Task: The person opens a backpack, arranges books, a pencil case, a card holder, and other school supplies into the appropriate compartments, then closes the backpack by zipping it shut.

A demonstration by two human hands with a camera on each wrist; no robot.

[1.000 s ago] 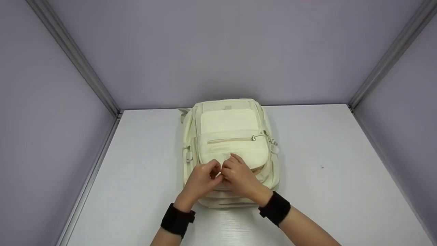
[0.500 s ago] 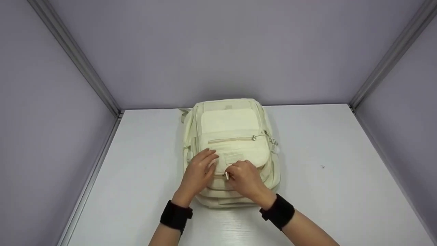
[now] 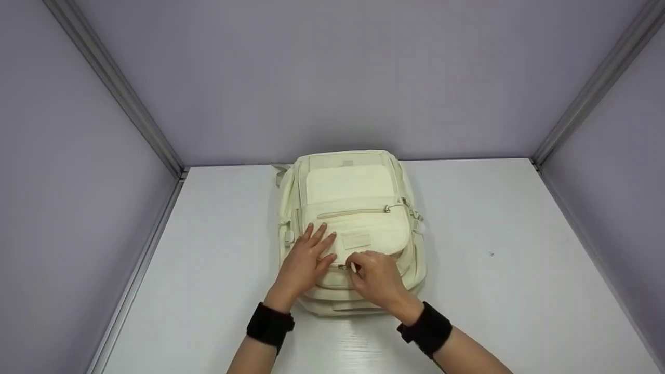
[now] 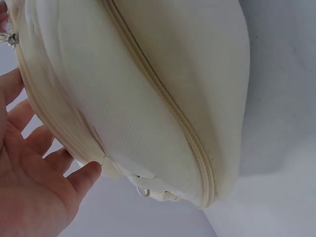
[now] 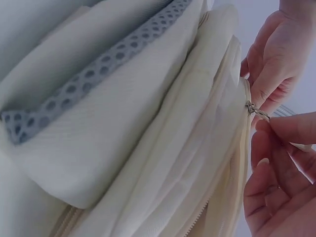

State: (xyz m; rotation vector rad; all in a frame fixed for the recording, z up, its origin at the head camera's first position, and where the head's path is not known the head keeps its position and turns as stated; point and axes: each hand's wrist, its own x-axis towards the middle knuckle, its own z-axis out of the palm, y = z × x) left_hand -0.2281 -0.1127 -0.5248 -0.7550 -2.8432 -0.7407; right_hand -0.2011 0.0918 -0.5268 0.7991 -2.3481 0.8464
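I have my left hand [image 3: 306,259] spread flat on the cream backpack [image 3: 353,192] lying on the counter [image 3: 509,270], my right hand [image 3: 376,278] pinching the front-pocket zipper pull [image 5: 257,111], so I judge the zipper run barely started.

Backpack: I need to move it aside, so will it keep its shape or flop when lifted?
The backpack is probably soft: its cloth folds in the right-wrist view, so it would likely sag. It lies flat on the table, so rolling looks unlikely.
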